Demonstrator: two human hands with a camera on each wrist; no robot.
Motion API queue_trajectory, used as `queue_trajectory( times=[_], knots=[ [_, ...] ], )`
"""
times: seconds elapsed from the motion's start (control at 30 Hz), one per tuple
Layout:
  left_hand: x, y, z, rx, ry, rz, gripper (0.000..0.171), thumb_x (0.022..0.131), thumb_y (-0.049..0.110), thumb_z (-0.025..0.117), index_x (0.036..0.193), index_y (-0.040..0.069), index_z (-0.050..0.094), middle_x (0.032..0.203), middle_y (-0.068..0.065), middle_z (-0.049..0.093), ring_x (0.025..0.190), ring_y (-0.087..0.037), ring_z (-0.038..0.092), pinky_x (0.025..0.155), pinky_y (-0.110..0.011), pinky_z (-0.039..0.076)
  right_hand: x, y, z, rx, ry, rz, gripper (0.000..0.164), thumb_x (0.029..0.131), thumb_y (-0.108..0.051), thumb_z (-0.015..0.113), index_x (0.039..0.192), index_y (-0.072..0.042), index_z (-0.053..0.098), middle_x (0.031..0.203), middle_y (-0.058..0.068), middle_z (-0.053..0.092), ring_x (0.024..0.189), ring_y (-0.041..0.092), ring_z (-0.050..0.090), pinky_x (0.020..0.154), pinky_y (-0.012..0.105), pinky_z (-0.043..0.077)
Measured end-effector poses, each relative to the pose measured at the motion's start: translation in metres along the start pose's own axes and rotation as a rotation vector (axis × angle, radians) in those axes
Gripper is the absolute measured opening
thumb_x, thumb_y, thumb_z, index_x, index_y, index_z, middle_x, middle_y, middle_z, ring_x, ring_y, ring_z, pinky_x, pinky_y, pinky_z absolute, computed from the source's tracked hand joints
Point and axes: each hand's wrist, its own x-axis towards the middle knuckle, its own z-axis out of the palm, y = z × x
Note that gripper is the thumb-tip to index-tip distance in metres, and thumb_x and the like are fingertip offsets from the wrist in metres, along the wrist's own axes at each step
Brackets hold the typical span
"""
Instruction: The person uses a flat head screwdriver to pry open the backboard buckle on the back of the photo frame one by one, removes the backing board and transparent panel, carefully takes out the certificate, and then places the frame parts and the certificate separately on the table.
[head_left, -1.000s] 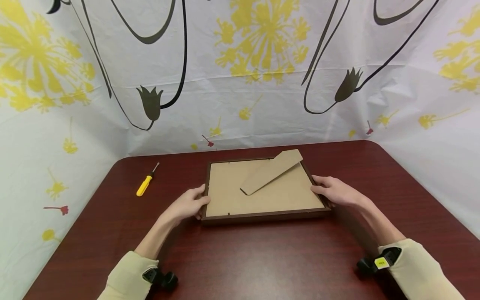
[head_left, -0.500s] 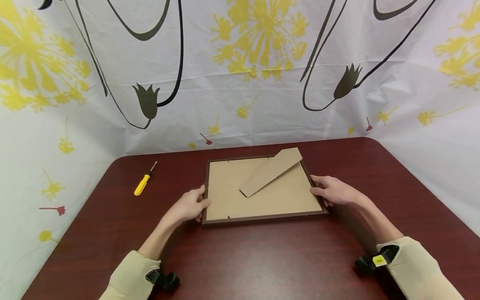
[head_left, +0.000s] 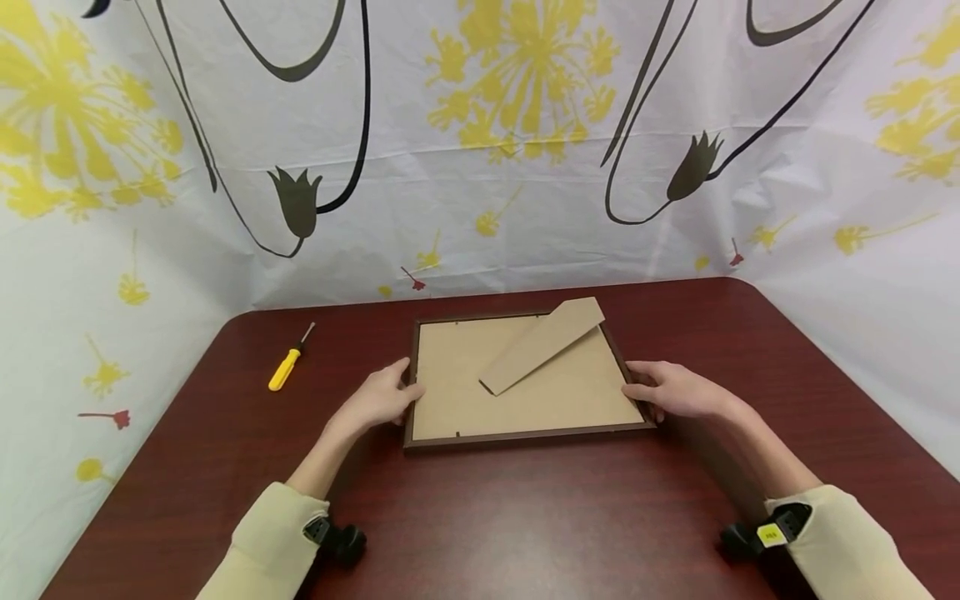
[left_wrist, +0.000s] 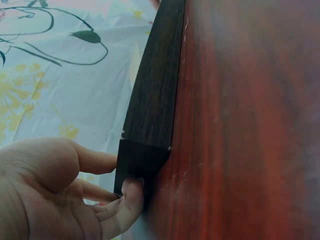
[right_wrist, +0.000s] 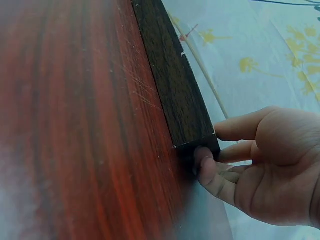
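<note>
A picture frame (head_left: 450, 408) lies back side up on the table, its dark brown wooden rim (left_wrist: 152, 85) around a tan backing board. Across the board slants a tan cardboard easel stand (head_left: 542, 346), its wide end reaching the far rim. My left hand (head_left: 381, 396) grips the frame's left side, thumb over the rim and fingertips against the outer face. On the opposite side my right hand (head_left: 675, 389) holds the rim in the same way. Both wrist views show fingertips (right_wrist: 206, 167) curled against the frame's dark short side, close to the tabletop.
A screwdriver (head_left: 285, 368) with a yellow handle lies to the left of the frame. The dark red wooden table (head_left: 525, 508) extends toward me. A white sheet with printed flowers (head_left: 465, 200) hangs behind the table and along both sides.
The frame's near edge has come down, so its front face shows thinner than a second ago. Both hands have shifted slightly along the sides while staying on the frame. The screwdriver has stayed put.
</note>
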Motion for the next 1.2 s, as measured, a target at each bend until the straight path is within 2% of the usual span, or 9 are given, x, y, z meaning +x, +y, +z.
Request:
queue_trajectory(
  times=[0.2, 0.33, 0.57, 0.73, 0.9, 1.0, 1.13, 1.2],
  knots=[
    [0.02, -0.004, -0.004, 0.036, 0.055, 0.033, 0.062, 0.104, 0.016, 0.053, 0.154, -0.009, 0.027, 0.1, -0.018, 0.064, 0.059, -0.019, 0.061, 0.063, -0.034, 0.055, -0.015, -0.002, 0.005, 0.01, -0.02, 0.006, 0.073, 0.103, -0.026, 0.06, 0.149, 0.018, 0.025, 0.08, 0.004, 0.056, 0.062, 0.02, 0.061, 0.068, 0.031, 0.051],
    [0.03, -0.005, -0.007, 0.055, 0.085, 0.043, 0.06, 0.105, 0.017, 0.052, 0.153, -0.009, 0.029, 0.1, -0.019, 0.064, 0.056, -0.019, 0.061, 0.064, -0.035, 0.054, -0.024, -0.003, 0.009, 0.036, -0.015, 0.01, 0.073, 0.102, -0.024, 0.06, 0.15, 0.018, 0.023, 0.085, 0.005, 0.055, 0.065, 0.02, 0.063, 0.068, 0.031, 0.052],
    [0.037, -0.009, -0.008, 0.033, 0.087, 0.054, 0.058, 0.105, 0.017, 0.053, 0.153, -0.007, 0.031, 0.107, -0.023, 0.063, 0.059, -0.019, 0.061, 0.062, -0.034, 0.055, -0.027, -0.003, 0.012, 0.05, -0.005, -0.01, 0.069, 0.104, -0.02, 0.058, 0.149, 0.019, 0.023, 0.085, 0.005, 0.055, 0.066, 0.018, 0.062, 0.068, 0.031, 0.052],
    [0.033, -0.011, -0.005, 0.013, 0.086, 0.05, 0.059, 0.106, 0.017, 0.052, 0.154, -0.007, 0.029, 0.1, -0.018, 0.063, 0.06, -0.018, 0.062, 0.068, -0.036, 0.056, -0.023, 0.0, 0.008, 0.039, -0.001, -0.011, 0.068, 0.104, -0.02, 0.058, 0.149, 0.018, 0.025, 0.083, 0.005, 0.054, 0.065, 0.019, 0.062, 0.067, 0.031, 0.052],
    [0.022, -0.01, 0.003, 0.031, 0.096, 0.06, 0.06, 0.107, 0.015, 0.048, 0.154, -0.013, 0.022, 0.08, -0.014, 0.063, 0.056, -0.017, 0.064, 0.082, -0.041, 0.055, -0.015, 0.006, 0.002, -0.001, 0.019, -0.019, 0.062, 0.104, -0.02, 0.057, 0.147, 0.018, 0.033, 0.079, 0.005, 0.055, 0.063, 0.018, 0.06, 0.065, 0.031, 0.052],
    [0.012, -0.007, 0.01, 0.022, 0.11, 0.062, 0.062, 0.106, 0.012, 0.048, 0.152, -0.016, 0.018, 0.073, -0.013, 0.063, 0.052, -0.017, 0.064, 0.078, -0.039, 0.057, -0.009, 0.011, -0.002, -0.031, 0.051, -0.024, 0.057, 0.105, -0.02, 0.056, 0.145, 0.017, 0.038, 0.08, 0.004, 0.059, 0.063, 0.017, 0.059, 0.062, 0.032, 0.052],
    [-0.002, 0.0, 0.019, -0.028, 0.111, 0.04, 0.064, 0.105, 0.008, 0.049, 0.15, -0.02, 0.015, 0.068, -0.011, 0.063, 0.049, -0.017, 0.064, 0.06, -0.032, 0.057, 0.001, 0.017, -0.008, -0.073, 0.12, -0.017, 0.052, 0.105, -0.02, 0.055, 0.14, 0.017, 0.044, 0.079, 0.003, 0.063, 0.061, 0.017, 0.059, 0.058, 0.031, 0.051],
    [-0.007, 0.004, 0.023, -0.047, 0.103, 0.026, 0.064, 0.104, 0.006, 0.05, 0.149, -0.022, 0.013, 0.065, -0.011, 0.063, 0.048, -0.017, 0.065, 0.058, -0.03, 0.057, 0.007, 0.019, -0.01, -0.085, 0.154, -0.011, 0.049, 0.105, -0.02, 0.056, 0.138, 0.016, 0.048, 0.077, 0.003, 0.064, 0.06, 0.017, 0.06, 0.058, 0.032, 0.052]
  ],
)
